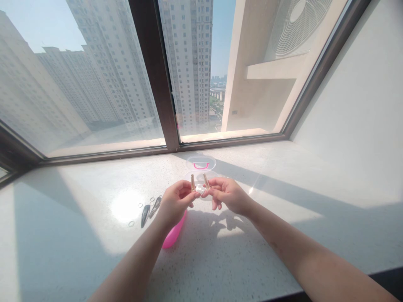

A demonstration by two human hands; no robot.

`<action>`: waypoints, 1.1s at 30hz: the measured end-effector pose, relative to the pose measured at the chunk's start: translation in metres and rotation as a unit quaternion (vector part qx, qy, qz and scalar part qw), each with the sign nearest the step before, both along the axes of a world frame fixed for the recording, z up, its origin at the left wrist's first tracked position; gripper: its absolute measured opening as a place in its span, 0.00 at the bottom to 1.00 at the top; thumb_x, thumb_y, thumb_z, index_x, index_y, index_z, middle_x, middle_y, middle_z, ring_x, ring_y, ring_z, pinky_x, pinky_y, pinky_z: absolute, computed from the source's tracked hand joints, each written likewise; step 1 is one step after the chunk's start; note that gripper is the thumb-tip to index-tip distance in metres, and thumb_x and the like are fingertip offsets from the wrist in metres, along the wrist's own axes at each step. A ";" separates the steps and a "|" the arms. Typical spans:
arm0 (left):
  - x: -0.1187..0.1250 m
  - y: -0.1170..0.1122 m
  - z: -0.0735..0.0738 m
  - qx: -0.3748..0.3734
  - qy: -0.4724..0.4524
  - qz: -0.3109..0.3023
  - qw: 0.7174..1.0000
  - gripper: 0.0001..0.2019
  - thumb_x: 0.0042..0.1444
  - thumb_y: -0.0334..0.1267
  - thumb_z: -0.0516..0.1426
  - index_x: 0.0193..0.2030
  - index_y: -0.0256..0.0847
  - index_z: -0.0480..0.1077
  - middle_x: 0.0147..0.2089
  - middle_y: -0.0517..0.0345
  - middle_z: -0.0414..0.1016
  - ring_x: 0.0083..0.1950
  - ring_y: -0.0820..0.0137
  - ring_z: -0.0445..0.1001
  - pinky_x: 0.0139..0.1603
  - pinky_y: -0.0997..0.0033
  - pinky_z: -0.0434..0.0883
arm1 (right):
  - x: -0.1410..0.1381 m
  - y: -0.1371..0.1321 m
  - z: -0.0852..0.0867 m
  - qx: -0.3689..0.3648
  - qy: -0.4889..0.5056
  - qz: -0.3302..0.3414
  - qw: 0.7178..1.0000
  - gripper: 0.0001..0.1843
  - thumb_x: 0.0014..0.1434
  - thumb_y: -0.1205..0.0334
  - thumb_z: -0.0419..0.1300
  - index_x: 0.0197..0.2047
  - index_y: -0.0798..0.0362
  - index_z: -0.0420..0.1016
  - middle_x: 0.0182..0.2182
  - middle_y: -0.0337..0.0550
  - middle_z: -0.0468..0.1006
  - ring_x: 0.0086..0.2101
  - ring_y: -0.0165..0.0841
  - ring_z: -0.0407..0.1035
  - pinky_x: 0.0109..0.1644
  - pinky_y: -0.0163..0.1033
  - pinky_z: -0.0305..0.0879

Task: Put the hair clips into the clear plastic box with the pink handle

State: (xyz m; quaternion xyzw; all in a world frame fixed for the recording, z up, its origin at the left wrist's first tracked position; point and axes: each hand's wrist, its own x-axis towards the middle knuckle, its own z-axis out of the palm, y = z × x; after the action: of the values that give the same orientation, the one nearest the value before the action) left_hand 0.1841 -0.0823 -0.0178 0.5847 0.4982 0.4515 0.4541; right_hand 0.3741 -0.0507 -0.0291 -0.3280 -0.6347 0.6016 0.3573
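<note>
My left hand (176, 202) pinches a gold-brown hair clip (192, 183) between thumb and fingers. A matching hair clip (206, 182) is pinched upright in my right hand (227, 193). The two clips stand side by side a little apart, with my fingertips almost meeting below them. Just beyond the hands lies a clear plastic lid or case (201, 158) with a pink handle (200, 166); my fingers hide its near part. A bright pink container (173, 235) rests on the sill, partly covered by my left hand and forearm.
Left of my left hand lie dark hair clips (145, 215) and several small ring-shaped bands (131, 224). The pale speckled windowsill (201, 272) ends at a dark-framed window (171, 138). A white wall (355, 126) rises on the right.
</note>
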 end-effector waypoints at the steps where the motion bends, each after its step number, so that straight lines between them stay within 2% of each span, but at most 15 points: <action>1: 0.000 0.000 0.000 0.001 -0.002 0.000 1.000 0.11 0.47 0.41 0.63 0.32 0.37 0.68 0.27 0.58 0.76 0.24 0.74 0.71 0.24 0.75 0.71 | 0.000 0.000 0.000 -0.001 0.001 0.000 1.000 0.13 0.57 0.59 0.58 0.43 0.58 0.72 0.36 0.48 0.79 0.20 0.26 0.70 0.20 0.31 0.62; 33: 0.002 0.000 0.001 -0.007 0.002 -0.002 1.000 0.08 0.49 0.37 0.62 0.31 0.37 0.67 0.27 0.60 0.76 0.24 0.76 0.71 0.24 0.78 0.70 | -0.001 0.000 -0.001 -0.002 0.003 0.003 1.000 0.10 0.56 0.61 0.59 0.39 0.58 0.70 0.33 0.46 0.79 0.19 0.24 0.69 0.20 0.30 0.60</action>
State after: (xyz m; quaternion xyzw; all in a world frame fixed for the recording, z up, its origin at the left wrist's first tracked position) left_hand 0.1858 -0.0824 -0.0168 0.5835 0.5014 0.4454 0.4580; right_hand 0.3727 -0.0506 -0.0298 -0.3250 -0.6330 0.6051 0.3571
